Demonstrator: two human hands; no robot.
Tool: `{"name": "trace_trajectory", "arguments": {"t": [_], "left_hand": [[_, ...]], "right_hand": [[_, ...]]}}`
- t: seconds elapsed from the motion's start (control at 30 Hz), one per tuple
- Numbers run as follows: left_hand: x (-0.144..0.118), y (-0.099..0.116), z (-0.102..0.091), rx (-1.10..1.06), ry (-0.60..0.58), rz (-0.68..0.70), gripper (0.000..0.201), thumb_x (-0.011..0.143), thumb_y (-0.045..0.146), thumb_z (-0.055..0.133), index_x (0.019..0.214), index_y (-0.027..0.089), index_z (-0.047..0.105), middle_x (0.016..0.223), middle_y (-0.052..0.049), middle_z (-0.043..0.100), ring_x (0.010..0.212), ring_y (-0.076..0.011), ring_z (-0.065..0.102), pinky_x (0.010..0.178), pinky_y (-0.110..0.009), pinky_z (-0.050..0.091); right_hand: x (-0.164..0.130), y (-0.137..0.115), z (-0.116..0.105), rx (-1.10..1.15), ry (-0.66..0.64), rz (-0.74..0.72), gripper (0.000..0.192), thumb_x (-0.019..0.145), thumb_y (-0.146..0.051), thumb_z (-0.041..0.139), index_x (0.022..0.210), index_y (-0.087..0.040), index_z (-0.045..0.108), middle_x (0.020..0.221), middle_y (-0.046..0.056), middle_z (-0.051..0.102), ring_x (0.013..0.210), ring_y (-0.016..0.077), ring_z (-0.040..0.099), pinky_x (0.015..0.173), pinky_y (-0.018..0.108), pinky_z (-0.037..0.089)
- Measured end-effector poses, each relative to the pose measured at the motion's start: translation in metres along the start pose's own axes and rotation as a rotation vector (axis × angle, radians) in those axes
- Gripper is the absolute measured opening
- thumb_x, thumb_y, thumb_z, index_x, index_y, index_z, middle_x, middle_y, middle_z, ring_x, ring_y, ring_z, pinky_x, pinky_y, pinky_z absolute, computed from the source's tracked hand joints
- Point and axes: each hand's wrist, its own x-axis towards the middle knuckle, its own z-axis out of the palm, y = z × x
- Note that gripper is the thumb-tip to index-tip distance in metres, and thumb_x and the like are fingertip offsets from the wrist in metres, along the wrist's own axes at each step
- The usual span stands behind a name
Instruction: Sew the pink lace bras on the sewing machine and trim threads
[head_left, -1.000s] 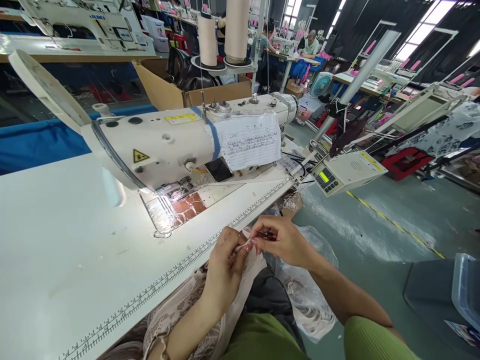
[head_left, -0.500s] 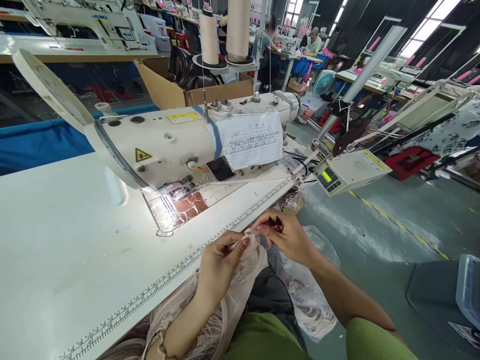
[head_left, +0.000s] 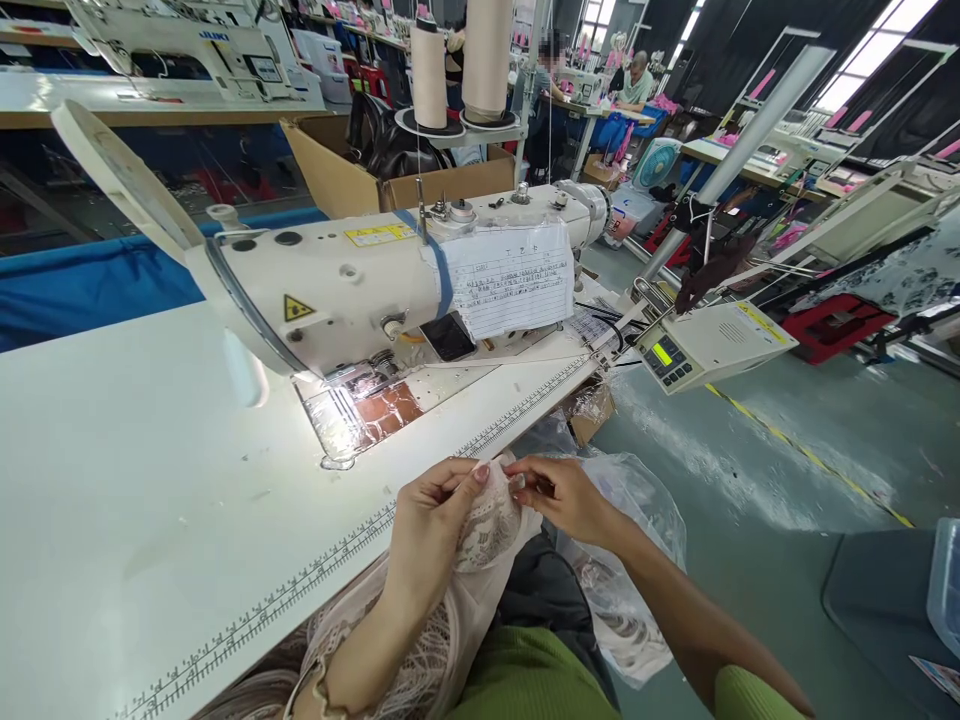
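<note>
Table: a long white sewing table (head_left: 150,520) with a printed ruler strip (head_left: 420,490) along its near edge.
Machine: a cream industrial sewing machine (head_left: 337,290) lies across it; a yellow warning triangle and a handwritten sheet (head_left: 514,278), too small to read, are taped on.
Brand: "JUKI" shows on the far machine (head_left: 214,45).
Lace: pale lace fabric (head_left: 487,520) is bunched at the table edge, trailing into the lap.
Left hand: the left hand (head_left: 431,525) pinches the lace, fingers closed.
Right hand: the right hand (head_left: 566,495) grips narrowly at the lace edge; any tool is hidden.
Advice: keep the lace taut between both hands, working close to the edge.
</note>
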Motion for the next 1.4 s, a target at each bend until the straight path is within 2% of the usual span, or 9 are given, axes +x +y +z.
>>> {"name": "trace_trajectory", "arguments": {"t": [0.17,0.37,0.47,0.53,0.73,0.9,1.03,1.23,1.4], "left_hand": [[-0.001,0.004,0.002,-0.056,0.019,-0.019,0.040,0.068,0.052,0.084,0.078,0.015,0.075,0.061,-0.002,0.067,0.053,-0.0119,0.055,0.051,-0.021,0.045],[0.004,0.011,0.000,0.020,0.107,0.008,0.043,0.065,0.055,0.084,0.074,0.015,0.072,0.057,0.000,0.063,0.050,-0.0101,0.049,0.049,-0.020,0.042],[0.006,0.011,-0.001,0.111,0.165,0.073,0.044,0.065,0.056,0.083,0.070,0.014,0.072,0.055,0.001,0.060,0.051,-0.0089,0.044,0.048,-0.019,0.037],[0.007,0.010,-0.001,0.146,0.173,0.108,0.046,0.065,0.059,0.082,0.069,0.014,0.072,0.051,0.003,0.052,0.049,-0.0071,0.036,0.046,-0.019,0.031],[0.007,0.003,-0.004,0.119,0.122,0.063,0.049,0.069,0.063,0.079,0.070,0.015,0.068,0.046,0.008,0.035,0.045,-0.0055,0.025,0.043,-0.018,0.022],[0.007,0.001,-0.004,0.010,0.069,-0.007,0.046,0.069,0.060,0.081,0.072,0.015,0.069,0.048,0.006,0.044,0.045,-0.0070,0.034,0.045,-0.018,0.030],[0.003,0.003,-0.001,-0.078,0.074,0.007,0.045,0.065,0.056,0.085,0.068,0.015,0.068,0.047,0.007,0.041,0.047,-0.0059,0.032,0.046,-0.017,0.031],[-0.003,0.002,0.001,-0.088,0.018,0.000,0.040,0.069,0.053,0.084,0.072,0.014,0.073,0.049,0.004,0.052,0.047,-0.0065,0.037,0.047,-0.018,0.032],[-0.003,0.001,-0.001,-0.046,0.020,0.011,0.037,0.069,0.051,0.084,0.077,0.015,0.077,0.058,-0.001,0.065,0.051,-0.0096,0.048,0.050,-0.020,0.040]], "right_hand": [[0.001,0.007,-0.001,0.001,-0.096,0.031,0.039,0.085,-0.054,0.070,0.077,-0.017,0.064,0.064,-0.003,0.050,0.056,0.0102,0.041,0.054,0.023,0.030],[-0.004,0.000,-0.013,0.159,-0.107,-0.186,0.038,0.089,-0.051,0.067,0.072,-0.017,0.062,0.092,0.007,0.054,0.072,0.0127,0.048,0.062,0.026,0.042],[-0.005,-0.006,-0.020,0.208,-0.172,-0.274,0.045,0.090,-0.053,0.066,0.063,-0.019,0.054,0.076,0.003,0.054,0.069,0.0132,0.047,0.069,0.029,0.042],[-0.005,-0.009,-0.024,0.214,-0.195,-0.281,0.051,0.089,-0.059,0.064,0.061,-0.020,0.048,0.060,-0.003,0.044,0.060,0.0116,0.040,0.067,0.029,0.038],[-0.008,-0.012,-0.022,0.240,-0.148,-0.073,0.047,0.094,-0.056,0.056,0.065,-0.021,0.046,0.055,-0.007,0.033,0.050,0.0089,0.027,0.051,0.027,0.022],[-0.009,-0.014,-0.019,0.288,-0.046,-0.016,0.044,0.097,-0.058,0.050,0.073,-0.020,0.053,0.060,-0.004,0.043,0.055,0.0105,0.036,0.053,0.026,0.029],[-0.009,-0.017,-0.017,0.277,-0.023,0.017,0.046,0.096,-0.060,0.048,0.079,-0.018,0.057,0.066,-0.002,0.049,0.058,0.0108,0.042,0.056,0.025,0.033],[-0.005,-0.026,-0.005,0.268,-0.040,-0.014,0.045,0.077,-0.063,0.075,0.074,-0.019,0.063,0.056,-0.005,0.046,0.047,0.0076,0.029,0.047,0.025,0.025],[-0.004,-0.038,0.003,0.247,0.100,-0.018,0.045,0.089,-0.058,0.063,0.067,-0.019,0.062,0.052,-0.003,0.047,0.045,0.0081,0.032,0.047,0.027,0.024]]}}
